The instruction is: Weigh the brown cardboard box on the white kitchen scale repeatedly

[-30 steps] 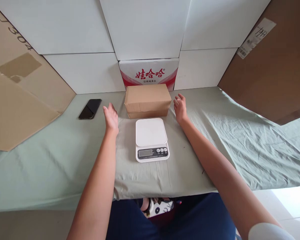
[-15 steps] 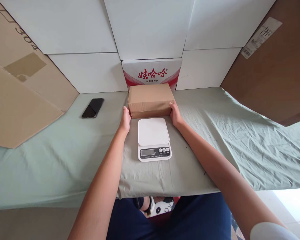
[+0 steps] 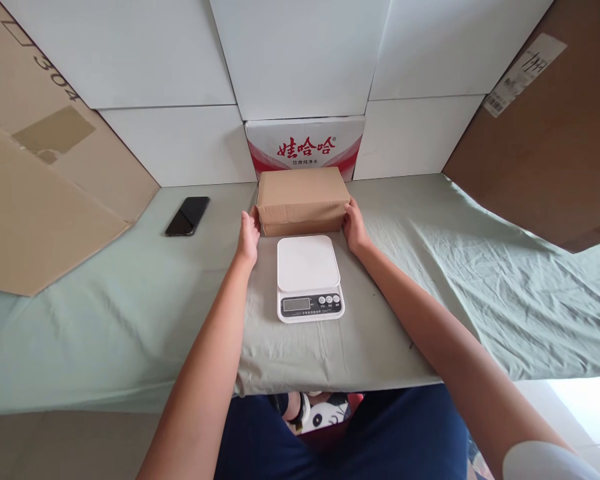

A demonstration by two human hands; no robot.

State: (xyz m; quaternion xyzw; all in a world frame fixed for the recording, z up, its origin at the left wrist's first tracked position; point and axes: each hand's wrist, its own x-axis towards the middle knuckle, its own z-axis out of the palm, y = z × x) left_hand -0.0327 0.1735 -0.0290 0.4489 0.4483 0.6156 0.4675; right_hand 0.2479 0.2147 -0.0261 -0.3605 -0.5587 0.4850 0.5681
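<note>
A closed brown cardboard box (image 3: 303, 190) rests on the green cloth, with one of my hands at each end. My left hand (image 3: 249, 237) is open at the box's left side, its thumb up and apart from the cardboard, its fingers partly hidden behind the side. At the right end, my right hand (image 3: 355, 227) is open with the thumb by the front corner; the other fingers are mostly hidden, and I cannot tell how firmly they touch. Between my forearms, just in front of the box, lies a white kitchen scale (image 3: 309, 267) with a blank-looking display.
A black phone (image 3: 187, 216) lies to the left on the cloth. Behind the brown box stands a white-and-red printed carton (image 3: 306, 143) against white panels. Large cardboard pieces flank the table, left (image 3: 55, 187) and right (image 3: 555, 147). The cloth's front edge (image 3: 340, 389) is above my lap.
Both hands have loosened outward slightly: the left thumb moved left, away from the box, and the right thumb slid off the front face to the corner. The box has stayed in place.
</note>
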